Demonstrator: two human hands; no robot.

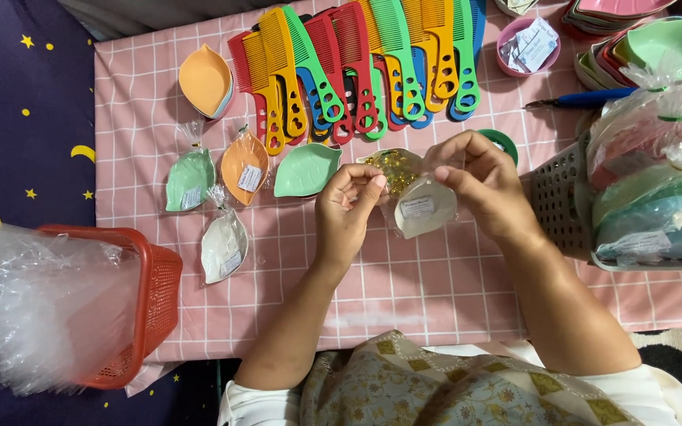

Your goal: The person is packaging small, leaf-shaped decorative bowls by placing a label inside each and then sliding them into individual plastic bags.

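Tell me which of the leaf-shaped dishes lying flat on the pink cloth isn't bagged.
The green leaf dish beside the left hand; the mint, orange and white ones sit in clear labelled bags.

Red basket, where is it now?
Head view, lower left: the red basket sits at the pink tablecloth's left edge, stuffed with clear plastic bags, below the bagged white dish.
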